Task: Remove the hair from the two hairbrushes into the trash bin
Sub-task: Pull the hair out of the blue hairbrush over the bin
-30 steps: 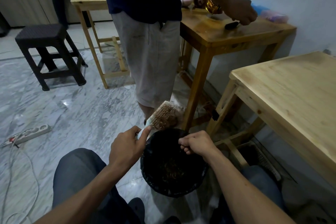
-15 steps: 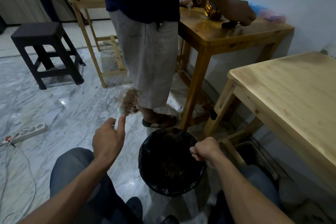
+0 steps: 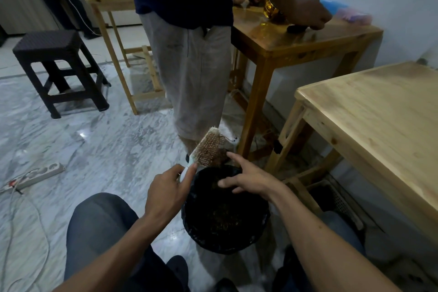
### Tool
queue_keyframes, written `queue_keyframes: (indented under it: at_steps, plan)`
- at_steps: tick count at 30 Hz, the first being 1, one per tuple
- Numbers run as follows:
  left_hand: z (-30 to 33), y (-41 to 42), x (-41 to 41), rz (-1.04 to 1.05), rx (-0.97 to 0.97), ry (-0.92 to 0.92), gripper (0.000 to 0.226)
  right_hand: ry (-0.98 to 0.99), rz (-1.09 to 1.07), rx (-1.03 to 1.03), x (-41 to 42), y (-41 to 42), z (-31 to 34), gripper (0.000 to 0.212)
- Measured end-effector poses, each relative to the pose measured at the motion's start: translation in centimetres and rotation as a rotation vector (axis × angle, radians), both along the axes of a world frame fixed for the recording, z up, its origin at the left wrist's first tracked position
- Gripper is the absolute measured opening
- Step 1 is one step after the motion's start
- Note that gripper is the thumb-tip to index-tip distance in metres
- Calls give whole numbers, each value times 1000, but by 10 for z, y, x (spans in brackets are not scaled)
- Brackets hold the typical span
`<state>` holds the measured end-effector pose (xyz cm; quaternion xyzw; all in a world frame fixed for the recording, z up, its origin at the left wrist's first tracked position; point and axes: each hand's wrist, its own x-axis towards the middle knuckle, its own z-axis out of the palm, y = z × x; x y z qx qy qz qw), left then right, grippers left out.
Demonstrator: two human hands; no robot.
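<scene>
A pale hairbrush (image 3: 209, 147) with brown hair tangled in its bristles is held tilted over the far rim of the trash bin (image 3: 260, 223). My left hand (image 3: 168, 191) grips its white handle. My right hand (image 3: 248, 178) hovers above the bin with fingers spread, its index fingertip reaching to the clump of hair at the brush's lower edge. The bin has a black liner and holds loose brown hair at its bottom. It stands on the floor between my knees. A second hairbrush is not in view.
A standing person (image 3: 189, 42) is just behind the bin, a hand on a dark wooden table (image 3: 308, 40). A light wooden table (image 3: 379, 121) is at right, a black stool (image 3: 54, 66) at left. A power strip (image 3: 40, 174) and cable lie on the marble floor.
My left hand swung the brush out to the left and has brought it back over the bin. My right hand opened from a fist and reached to the brush.
</scene>
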<state>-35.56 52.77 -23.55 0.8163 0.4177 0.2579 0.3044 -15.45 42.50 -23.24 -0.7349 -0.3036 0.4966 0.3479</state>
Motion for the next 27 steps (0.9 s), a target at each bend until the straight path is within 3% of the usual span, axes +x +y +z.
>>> queue_keyframes:
  at_steps: [2,5,10,13,17,19,21,23,25,27]
  plan:
    - [2,-4,5,-37,-1,-17,51,72,-5,126,-8,3,-2,85]
    - [9,-7,10,-24,-30,-65,50,33,-85,171,-15,5,-15,28]
    - [27,2,9,58,-102,-200,47,-134,-292,15,-7,-16,-47,11]
    - [31,2,8,63,-82,-205,49,-121,-274,-80,-7,-27,-59,9]
    - [26,0,10,66,-103,-201,51,-310,-182,-152,-10,-29,-58,13]
    - [24,-1,10,55,-105,-198,48,-308,-127,-210,-8,-25,-51,12]
    - [22,-2,10,54,-88,-179,47,-219,-17,-243,-6,-19,-40,49]
    - [19,-2,10,61,-77,-158,48,-9,14,-158,-6,-13,-22,80]
    - [15,-1,10,64,-72,-129,50,238,-74,25,-7,-8,-2,81]
    - [12,-3,11,65,-72,-99,51,348,-122,184,-9,-4,13,71]
